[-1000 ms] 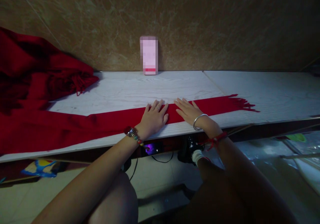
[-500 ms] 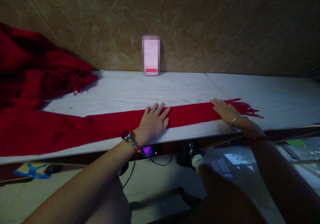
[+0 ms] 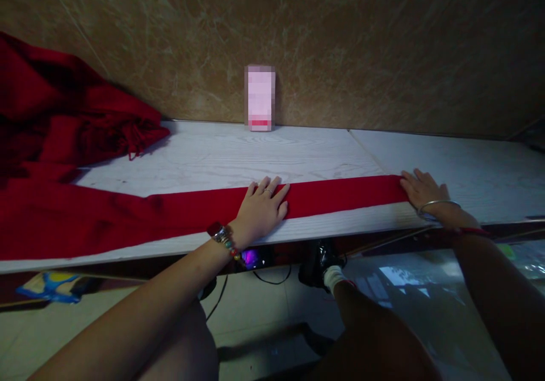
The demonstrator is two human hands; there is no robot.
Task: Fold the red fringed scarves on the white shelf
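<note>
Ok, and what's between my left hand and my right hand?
In the head view, a flat stretch of red cloth lies between your left hand and right hand, with the white surface showing along both edges.

A pale pink rectangular panel (image 3: 260,97), its details blurred, stands on the white table (image 3: 306,151) against a brown marbled wall (image 3: 361,46). Below, a blue-and-yellow packet (image 3: 59,293) sits left of a purple light (image 3: 251,258) above the tiled floor (image 3: 251,307).

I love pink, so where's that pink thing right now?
In the head view, the pink thing stands near the middle, at the back of the white tabletop against the brown wall, beyond the left hand on the red scarf.
</note>
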